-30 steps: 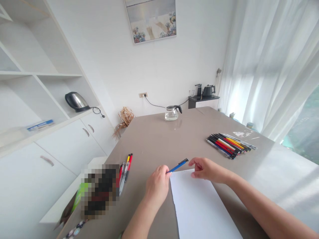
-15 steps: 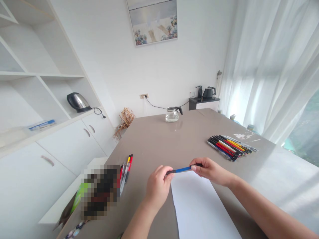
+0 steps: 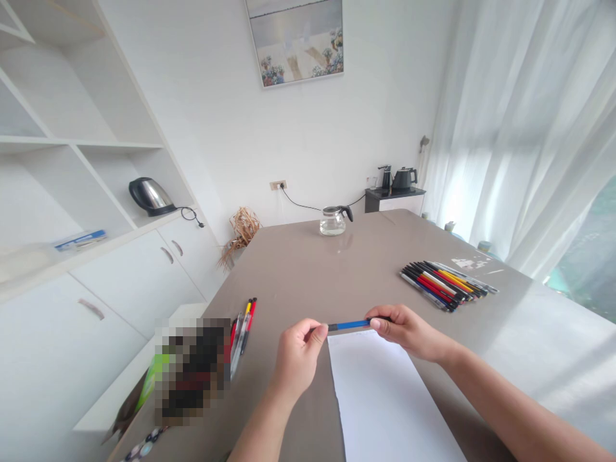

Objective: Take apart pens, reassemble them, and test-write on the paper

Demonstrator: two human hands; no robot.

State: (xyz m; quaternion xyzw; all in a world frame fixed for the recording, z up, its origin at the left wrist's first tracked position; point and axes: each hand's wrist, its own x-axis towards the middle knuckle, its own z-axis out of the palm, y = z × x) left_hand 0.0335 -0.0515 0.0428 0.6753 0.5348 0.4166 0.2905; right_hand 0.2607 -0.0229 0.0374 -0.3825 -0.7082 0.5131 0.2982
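Between my two hands a blue pen (image 3: 353, 325) lies nearly level, just above the far edge of a white sheet of paper (image 3: 385, 391). My left hand (image 3: 299, 353) pinches its dark left end between thumb and finger. Whether a cap sits in those fingers is hidden. My right hand (image 3: 407, 332) is closed around the black right end, thumb on the near side. The blue middle of the barrel shows between them.
A row of several pens (image 3: 443, 285) lies to the right on the brown table (image 3: 289, 269). More pens (image 3: 244, 333) lie at the left, beside a blurred-out patch (image 3: 192, 372). A glass pot (image 3: 333, 222) stands toward the back.
My left hand has shifted slightly left, and more of the pen's dark left part shows beside its fingers. The pen looks more level. My right hand has hardly moved.
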